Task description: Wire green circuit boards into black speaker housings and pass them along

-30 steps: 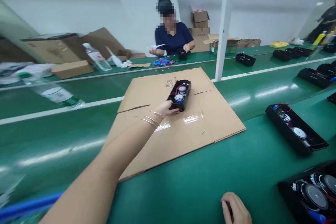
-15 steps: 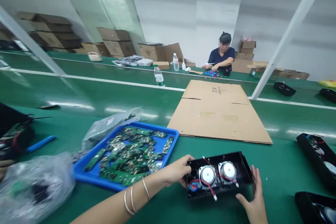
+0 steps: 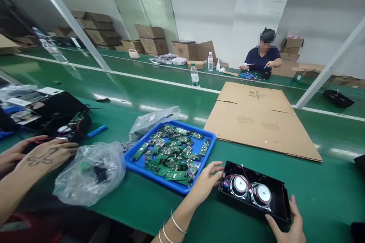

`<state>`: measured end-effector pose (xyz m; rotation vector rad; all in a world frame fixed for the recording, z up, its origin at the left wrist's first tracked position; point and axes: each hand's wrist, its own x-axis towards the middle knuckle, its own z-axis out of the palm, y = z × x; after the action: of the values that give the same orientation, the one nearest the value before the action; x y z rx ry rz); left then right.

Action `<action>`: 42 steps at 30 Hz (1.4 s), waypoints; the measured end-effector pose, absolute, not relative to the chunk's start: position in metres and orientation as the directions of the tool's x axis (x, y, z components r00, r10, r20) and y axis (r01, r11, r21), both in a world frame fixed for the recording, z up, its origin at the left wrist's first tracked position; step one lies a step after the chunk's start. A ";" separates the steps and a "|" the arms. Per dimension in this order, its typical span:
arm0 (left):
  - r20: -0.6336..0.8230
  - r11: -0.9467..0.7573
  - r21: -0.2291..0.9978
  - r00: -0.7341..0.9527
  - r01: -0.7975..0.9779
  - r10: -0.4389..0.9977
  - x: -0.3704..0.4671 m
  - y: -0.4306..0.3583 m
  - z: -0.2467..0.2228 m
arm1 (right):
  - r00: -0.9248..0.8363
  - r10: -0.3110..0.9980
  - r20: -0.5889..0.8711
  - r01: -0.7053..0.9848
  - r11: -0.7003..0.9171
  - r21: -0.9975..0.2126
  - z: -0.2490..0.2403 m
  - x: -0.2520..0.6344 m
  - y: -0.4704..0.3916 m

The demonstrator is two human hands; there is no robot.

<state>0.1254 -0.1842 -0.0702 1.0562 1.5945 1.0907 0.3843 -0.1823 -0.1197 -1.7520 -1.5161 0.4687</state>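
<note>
A black speaker box (image 3: 275,186) sits low in front of me, its inside facing up. Two round silver speakers (image 3: 238,185) are fixed in it, with red wires and small white plugs, and a blue-and-red round part lies at its left end. My right hand (image 3: 289,218) grips the right end, thumb at the near edge and fingers on the end wall. At the left end, my left hand (image 3: 207,180) has its fingers stretched out and parted beside the wall; whether they touch it I cannot tell. Left of that hand is a blue tray (image 3: 213,140) heaped with green circuit boards (image 3: 171,152).
A flat cardboard sheet (image 3: 256,121) lies beyond the box. Clear plastic bags (image 3: 91,174) lie left of the tray. At far left, a co-worker's hands (image 3: 45,155) hold another black speaker box. Across the bench, a person (image 3: 264,53) handles small blue parts.
My view has swung left. The speaker box has turned, its right end now nearer me. My left hand has loosened from its left end, while my right hand has closed on the right end.
</note>
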 end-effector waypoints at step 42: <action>-0.254 0.164 0.943 -0.307 -0.289 0.917 0.149 -0.221 -0.039 | -0.480 0.730 0.486 0.132 0.608 -0.783 -0.034 0.293 -0.154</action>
<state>0.1494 -0.2212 -0.0390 0.6727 1.3447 1.3980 0.2932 -0.1537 -0.0340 -0.6837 -1.9636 0.8677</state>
